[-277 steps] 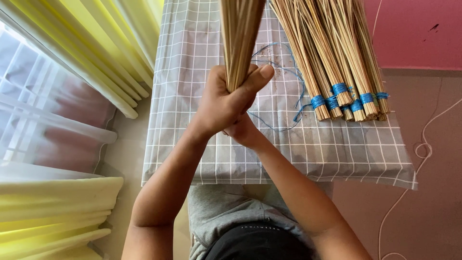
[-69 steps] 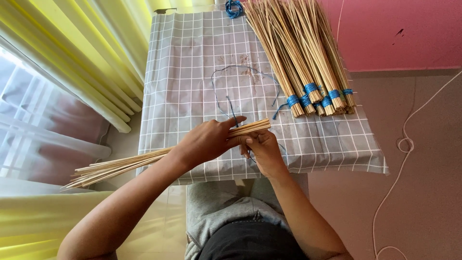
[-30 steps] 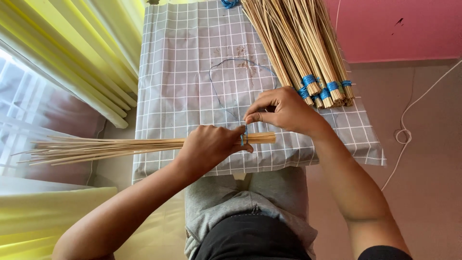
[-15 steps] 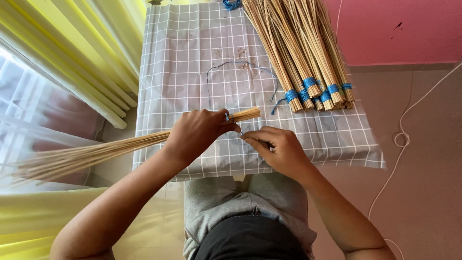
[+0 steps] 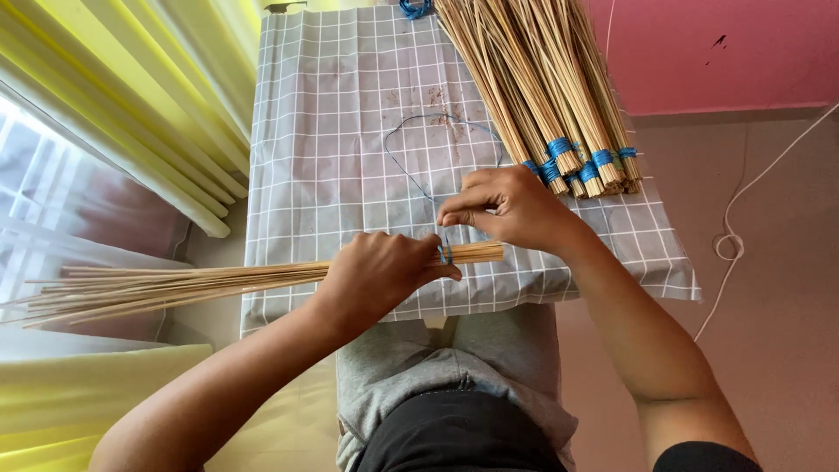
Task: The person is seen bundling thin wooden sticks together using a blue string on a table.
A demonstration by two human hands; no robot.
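Note:
My left hand [image 5: 382, 274] grips a bundle of thin pale sticks [image 5: 183, 285] lying sideways over the front of the grey checked cloth [image 5: 332, 131], its loose ends fanning out to the left past the cloth's edge. A blue string [image 5: 411, 166] is wound round the bundle just right of my left thumb and trails off in a loop across the cloth. My right hand [image 5: 507, 207] pinches that string just above the bundle's cut end [image 5: 481, 253].
Several stick bundles tied with blue bands [image 5: 542, 87] lie piled at the cloth's back right. Yellow curtains [image 5: 122, 105] hang on the left. A white cord [image 5: 734, 236] runs over the floor at right, below a pink wall [image 5: 717, 48].
My right hand has lifted from beside the bundle's end to above it, drawing the blue string up. The bundle has levelled out and my left hand has slid slightly right.

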